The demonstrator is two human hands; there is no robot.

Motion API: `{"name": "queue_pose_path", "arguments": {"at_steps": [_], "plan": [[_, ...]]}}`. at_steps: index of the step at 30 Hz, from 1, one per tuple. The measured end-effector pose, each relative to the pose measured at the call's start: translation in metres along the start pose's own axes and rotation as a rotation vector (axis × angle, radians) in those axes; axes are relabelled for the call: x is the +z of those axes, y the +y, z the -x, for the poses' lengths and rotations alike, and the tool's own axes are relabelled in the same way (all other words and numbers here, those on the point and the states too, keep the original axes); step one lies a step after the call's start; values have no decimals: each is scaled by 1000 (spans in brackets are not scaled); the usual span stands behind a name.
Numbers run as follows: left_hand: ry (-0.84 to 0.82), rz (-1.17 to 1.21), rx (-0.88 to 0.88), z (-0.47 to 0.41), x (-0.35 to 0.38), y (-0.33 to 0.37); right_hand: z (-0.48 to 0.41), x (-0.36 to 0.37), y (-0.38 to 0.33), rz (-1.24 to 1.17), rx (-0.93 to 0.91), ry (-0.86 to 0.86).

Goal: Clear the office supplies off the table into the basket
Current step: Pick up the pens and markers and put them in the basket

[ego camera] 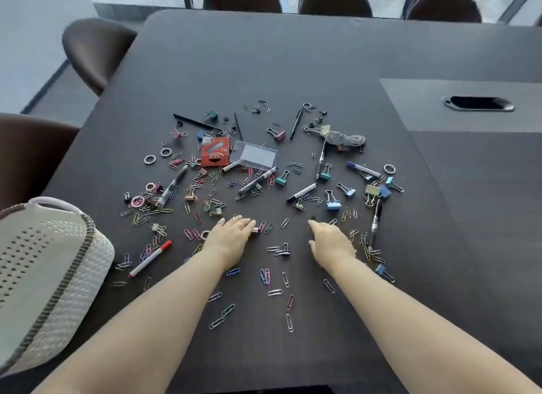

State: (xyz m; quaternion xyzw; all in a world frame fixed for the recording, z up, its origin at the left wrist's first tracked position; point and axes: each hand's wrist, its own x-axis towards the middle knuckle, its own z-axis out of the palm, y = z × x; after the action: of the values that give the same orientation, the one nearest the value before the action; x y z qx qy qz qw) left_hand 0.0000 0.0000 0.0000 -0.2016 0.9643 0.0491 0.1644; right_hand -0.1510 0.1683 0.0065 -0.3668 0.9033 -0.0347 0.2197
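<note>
Basket [58,276] sits at the near left, closest to the left hand [230,238]. That hand lies palm-down over a white item [255,230]; grip unclear. Right hand [333,242] flat, empty; clips [274,292] scattered around both on the surface [293,56].

Tabletop [293,56] littered with paper clips [274,292], binder clips [333,204] and markers [302,192] around an orange box [215,152]. Left hand [231,236] and right hand [331,241] rest palm-down on it, nearer than the box. White basket [44,264] stands left of the box, nearer.
</note>
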Motion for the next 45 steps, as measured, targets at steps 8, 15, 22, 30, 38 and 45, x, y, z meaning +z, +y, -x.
{"name": "queue_pose_path", "arguments": {"at_steps": [8,15,22,30,38,45], "plan": [[291,-97,1,1,5,2,-2,8,-9,13,-54,78],[238,195,-216,24,-2,-3,-14,-3,-44,-65,-167,88],[189,188,-605,76,11,-72,-27,-2,-97,32,-324,61],[34,105,-699,92,27,-97,-35,7,-135,94,-467,57],[171,252,-629,71,4,-87,-47,-3,-122,116,-424,39],[124,345,-460,22,-22,-64,-67,-22,-78,144,-266,35]]}}
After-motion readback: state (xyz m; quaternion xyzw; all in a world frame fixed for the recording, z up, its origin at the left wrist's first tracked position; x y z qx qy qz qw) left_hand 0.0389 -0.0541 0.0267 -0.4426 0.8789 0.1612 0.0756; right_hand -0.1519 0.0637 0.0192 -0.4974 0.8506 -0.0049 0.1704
